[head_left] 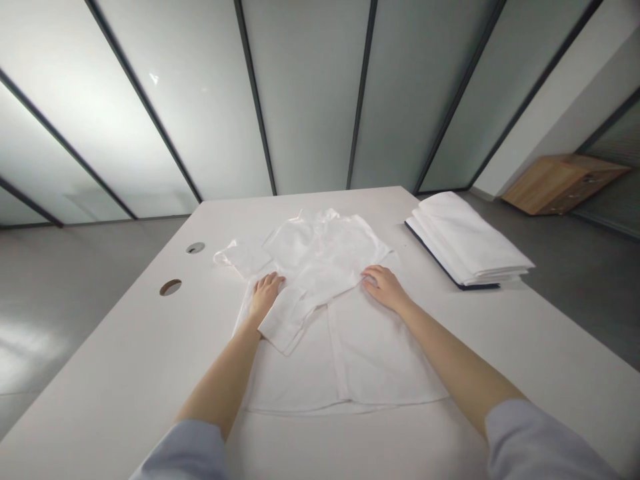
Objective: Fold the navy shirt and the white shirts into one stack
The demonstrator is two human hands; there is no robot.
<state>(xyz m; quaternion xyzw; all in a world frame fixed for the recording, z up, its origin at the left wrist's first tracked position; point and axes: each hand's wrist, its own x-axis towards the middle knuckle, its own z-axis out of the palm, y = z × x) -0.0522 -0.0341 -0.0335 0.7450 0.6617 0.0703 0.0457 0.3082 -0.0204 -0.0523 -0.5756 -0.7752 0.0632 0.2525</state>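
Note:
A white long-sleeved shirt [380,340] lies spread on the table, its hem towards me and its upper part rumpled. One sleeve [290,317] slants across the front, the cuff pointing down to the left. My left hand [267,292] rests on the shirt's left side beside that sleeve, fingers slightly apart. On the other side, my right hand [384,287] has its thumb and bent fingers closed at the sleeve's upper right edge. The fabric between those fingers is partly hidden. Another rumpled part of the shirt extends out to the far left.
The white table [145,373] has two round holes on its left. A stack of folded white cloth [470,237] with a dark layer beneath lies at the right edge. Frosted glass panels [307,93] stand behind the table, and a wooden cabinet [550,183] is at far right.

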